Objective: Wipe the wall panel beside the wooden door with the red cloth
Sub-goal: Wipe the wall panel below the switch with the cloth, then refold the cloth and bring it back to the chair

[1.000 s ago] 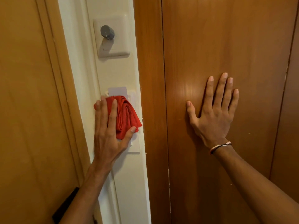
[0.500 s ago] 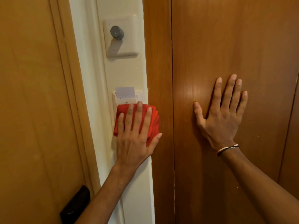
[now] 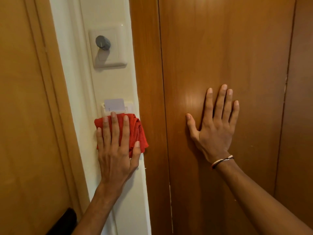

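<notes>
The left hand (image 3: 116, 150), fingers (image 3: 115, 126) straight, pressed the red cloth (image 3: 138, 131) flat on the cream wall panel (image 3: 116, 82); at its 3 o'clock, the right hand (image 3: 215, 133) lay spread on the wooden door (image 3: 228, 48).

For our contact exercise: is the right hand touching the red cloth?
Apart. Head view: right hand flat on the door; bare wood separates it from the red cloth.

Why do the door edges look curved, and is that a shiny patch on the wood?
Head view: the wide-angle lens bows straight edges; in the same view a soft glare sits on the wooden door above the thumb of the right hand; the grey knob throws its shadow downward, suggesting light from above.
</notes>
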